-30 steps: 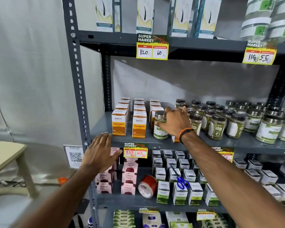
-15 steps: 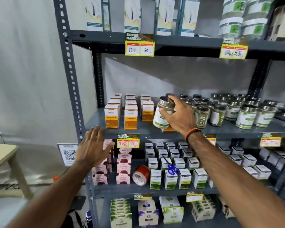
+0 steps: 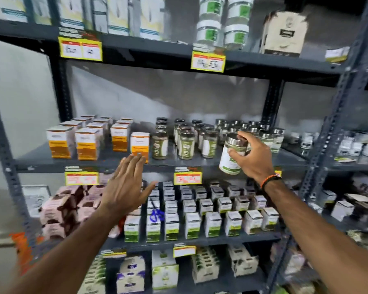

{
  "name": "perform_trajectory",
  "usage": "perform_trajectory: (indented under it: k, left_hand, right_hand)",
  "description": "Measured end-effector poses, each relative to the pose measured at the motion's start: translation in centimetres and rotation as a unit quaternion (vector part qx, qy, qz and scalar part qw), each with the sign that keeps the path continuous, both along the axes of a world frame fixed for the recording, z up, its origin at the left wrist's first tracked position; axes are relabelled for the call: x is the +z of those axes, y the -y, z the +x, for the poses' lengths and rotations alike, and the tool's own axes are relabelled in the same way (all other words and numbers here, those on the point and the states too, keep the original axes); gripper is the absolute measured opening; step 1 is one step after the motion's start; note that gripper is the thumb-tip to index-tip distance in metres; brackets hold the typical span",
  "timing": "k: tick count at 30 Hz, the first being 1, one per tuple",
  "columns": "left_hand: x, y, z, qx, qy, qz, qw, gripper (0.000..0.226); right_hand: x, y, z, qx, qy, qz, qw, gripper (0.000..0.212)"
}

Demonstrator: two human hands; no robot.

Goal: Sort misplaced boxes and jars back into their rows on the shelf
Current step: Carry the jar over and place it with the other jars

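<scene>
My right hand (image 3: 252, 158) grips a silver-lidded jar (image 3: 231, 155) with a white and green label, tilted, in front of the middle shelf's (image 3: 40, 161) edge at the right. Behind it stand rows of silver-lidded jars (image 3: 268, 136) and dark-lidded jars (image 3: 184, 143). Orange and white turmeric boxes (image 3: 85, 143) fill the shelf's left part; one orange box (image 3: 139, 146) stands alone nearer the jars. My left hand (image 3: 125, 185) is open, fingers spread, just below that lone box and not touching it.
Small white and green boxes (image 3: 191, 223) fill the lower shelf, with blue-handled scissors (image 3: 156, 215) lying on them. Pink boxes (image 3: 60, 209) sit at its left. Yellow price tags (image 3: 187, 178) hang on the shelf edges. A second rack's upright (image 3: 327, 132) stands at the right.
My right hand lifted the jar off the shelf's left-middle and carried it rightward toward the silver-lidded jars. My left hand rose and moved right toward the lone orange box. The view swung right.
</scene>
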State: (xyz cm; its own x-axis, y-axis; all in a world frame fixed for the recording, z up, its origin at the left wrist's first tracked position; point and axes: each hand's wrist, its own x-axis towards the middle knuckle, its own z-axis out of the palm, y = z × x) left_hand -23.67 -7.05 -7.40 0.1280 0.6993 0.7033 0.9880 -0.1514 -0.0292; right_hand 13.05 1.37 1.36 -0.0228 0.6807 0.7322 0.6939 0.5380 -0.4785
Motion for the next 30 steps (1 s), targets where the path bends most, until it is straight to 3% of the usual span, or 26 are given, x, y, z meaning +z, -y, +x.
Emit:
perform_trajectory:
  k: [7, 12, 22, 30]
  left_hand:
    - [1.4, -5.4, 16.9, -0.018, -0.019, -0.073, 0.997, 0.087]
    - [2.4, -9.7, 23.9, -0.031, -0.036, -0.115, 0.992, 0.086]
    - [0.2, -15.6, 27.4, -0.012, -0.059, -0.157, 0.986, 0.095]
    - [-0.6, -16.0, 27.1, -0.002, -0.076, -0.152, 0.985, 0.107]
  right_hand:
    - [0.8, -3.9, 14.2, -0.021, -0.015, -0.027, 0.999, 0.074]
    - [0.7, -7.7, 20.2, -0.057, -0.053, -0.033, 0.996, 0.073]
    - [-0.6, -14.3, 25.1, -0.137, -0.049, -0.059, 0.988, 0.063]
    - [-1.6, -17.0, 23.7, -0.094, -0.060, -0.064, 0.992, 0.069]
